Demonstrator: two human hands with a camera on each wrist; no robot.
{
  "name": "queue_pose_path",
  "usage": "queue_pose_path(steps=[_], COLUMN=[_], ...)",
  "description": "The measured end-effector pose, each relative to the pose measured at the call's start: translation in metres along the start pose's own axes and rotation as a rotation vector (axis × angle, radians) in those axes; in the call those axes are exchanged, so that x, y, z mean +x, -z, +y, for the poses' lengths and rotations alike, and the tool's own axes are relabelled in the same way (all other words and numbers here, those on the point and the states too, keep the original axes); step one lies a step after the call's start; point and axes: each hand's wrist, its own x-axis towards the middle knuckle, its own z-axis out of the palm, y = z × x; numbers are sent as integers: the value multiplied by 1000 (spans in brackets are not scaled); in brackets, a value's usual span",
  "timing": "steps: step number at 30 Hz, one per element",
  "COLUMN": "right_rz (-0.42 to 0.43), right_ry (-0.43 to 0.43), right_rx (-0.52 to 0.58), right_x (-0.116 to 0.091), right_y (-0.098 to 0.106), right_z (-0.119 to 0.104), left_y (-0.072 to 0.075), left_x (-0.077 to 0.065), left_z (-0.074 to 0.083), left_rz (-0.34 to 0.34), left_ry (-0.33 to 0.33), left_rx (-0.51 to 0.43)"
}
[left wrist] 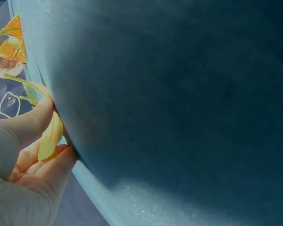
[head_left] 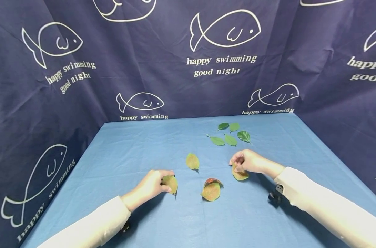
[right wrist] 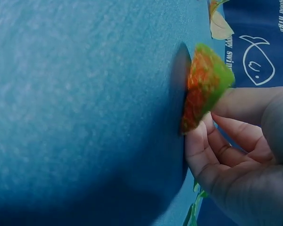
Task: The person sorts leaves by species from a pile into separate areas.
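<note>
My left hand point(head_left: 153, 182) has its thumb and index finger on opposite edges of a yellow-green leaf point(head_left: 170, 184) at the tabletop. In the left wrist view this leaf point(left wrist: 51, 136) arches between thumb and fingers, its stem pointing away. To the right, my right hand point(head_left: 245, 161) pinches a yellowish-brown leaf point(head_left: 241, 175) by its far end. The right wrist view shows the reddish underside of that leaf point(right wrist: 200, 87), slanting up from the cloth. Between the hands lie a single yellow-green leaf point(head_left: 192, 161) and a yellowish leaf point(head_left: 211, 192) overlapping a curled red leaf point(head_left: 213, 180).
Several green leaves, among them a dark veined leaf point(head_left: 244, 136), lie grouped toward the back right. A blue cloth point(head_left: 138, 148) covers the table. Dark blue curtains point(head_left: 175, 75) with white fish prints stand behind it and along both sides.
</note>
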Motion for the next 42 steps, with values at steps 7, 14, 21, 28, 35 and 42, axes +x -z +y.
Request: queue_pose_path(steps=[7, 14, 21, 28, 35, 42], right_rz=[48, 42, 84, 140, 206, 266], right_ry=[-4, -50, -47, -31, -24, -47], right_rx=[-25, 116, 157, 180, 204, 266], right_x=[-1, -2, 2, 17, 36, 53], right_y=[5, 6, 14, 20, 18, 21], right_z=[1, 4, -2, -16, -26, -32], left_y=[1, 5, 7, 9, 8, 8], left_x=[1, 2, 5, 8, 7, 6], left_z=[1, 4, 6, 8, 7, 9], left_rz=[-20, -69, -83, -83, -90, -99], left_ry=[-36, -37, -41, -50, -54, -49], left_rx=[28, 57, 82, 91, 100, 110])
